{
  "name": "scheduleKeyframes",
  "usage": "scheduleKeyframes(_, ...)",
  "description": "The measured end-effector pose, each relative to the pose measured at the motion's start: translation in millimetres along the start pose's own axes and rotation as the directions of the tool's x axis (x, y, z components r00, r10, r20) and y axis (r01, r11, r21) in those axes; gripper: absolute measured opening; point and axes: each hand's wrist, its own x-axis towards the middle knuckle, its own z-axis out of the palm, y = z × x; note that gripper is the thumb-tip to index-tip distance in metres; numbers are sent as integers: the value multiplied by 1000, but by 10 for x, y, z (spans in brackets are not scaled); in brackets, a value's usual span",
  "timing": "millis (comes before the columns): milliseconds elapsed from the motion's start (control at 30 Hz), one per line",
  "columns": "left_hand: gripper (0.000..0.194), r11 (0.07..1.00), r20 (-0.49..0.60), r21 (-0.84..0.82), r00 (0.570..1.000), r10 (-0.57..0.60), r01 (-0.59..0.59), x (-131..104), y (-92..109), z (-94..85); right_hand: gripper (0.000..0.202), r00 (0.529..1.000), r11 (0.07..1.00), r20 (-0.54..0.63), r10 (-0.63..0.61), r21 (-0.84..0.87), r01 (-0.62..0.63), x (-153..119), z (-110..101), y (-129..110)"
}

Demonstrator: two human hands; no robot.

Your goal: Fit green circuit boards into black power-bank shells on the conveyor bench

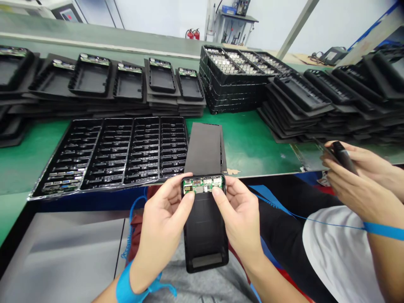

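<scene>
Between both hands I hold a black power bank shell [206,227], its open inside facing me, just in front of the bench edge. A green circuit board [202,185] with a small digit display lies across its top end. My left hand [172,210] is closed around the upper left side, thumb on the board's left part. My right hand [238,210] grips the upper right side, its thumb pressing near the board's right part. Behind the shell, a dark grey foam sheet [203,147] lies on the green bench.
A black compartment tray [113,179] holds several boards at its near left. Shells with boards [91,78] sit on stacked sheets behind it. Stacked trays of small white parts [233,90] stand centre back. More shells [303,94] are piled right. A co-worker's hands [356,176] hold a dark piece.
</scene>
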Motion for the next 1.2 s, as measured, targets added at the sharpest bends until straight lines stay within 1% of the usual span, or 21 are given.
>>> scheduleKeyframes(200,26,1000,9,9,1000,0,0,33,-11,-3,11,1000,1000,4,11,-12,-11,42,1,29)
scheduleKeyframes(367,23,1000,11,-17,1000,13,-13,42,1,-36,10,999,998,38,37,54,-39,76,15,31)
scheduleKeyframes(433,24,1000,29,-26,999,18,-18,50,22,-50,11,998,996,56,40,73,-44,84,25,35)
scheduleKeyframes(533,23,999,50,-44,999,20,-17,78,58,-52,9,999,997,39,19,69,-22,86,41,38)
scheduleKeyframes(633,18,999,8,-32,1000,12,-12,110,76,-47,9,1000,999,6,6,50,-7,84,55,31)
scheduleKeyframes(667,18,999,4,-45,1000,-2,3,118,73,-51,9,1000,999,0,6,46,-6,85,58,28)
scheduleKeyframes(733,21,992,29,-117,999,-32,35,135,54,-73,10,1000,999,0,16,47,-16,90,62,27)
scheduleKeyframes(800,26,977,66,-202,996,-57,69,151,23,-107,11,999,997,3,44,61,-44,104,67,34)
scheduleKeyframes(867,29,969,77,-236,995,-61,78,162,-4,-139,12,997,993,13,75,86,-76,125,71,47)
scheduleKeyframes(967,35,966,113,-215,986,-122,144,155,-34,-161,14,995,989,11,101,107,-101,174,78,74)
scheduleKeyframes(1100,49,966,219,-87,951,-220,243,139,-106,-163,17,990,981,-7,142,138,-139,237,98,109)
scheduleKeyframes(1200,52,961,193,-72,949,-251,268,181,-169,-184,26,986,976,68,155,142,-163,248,124,135)
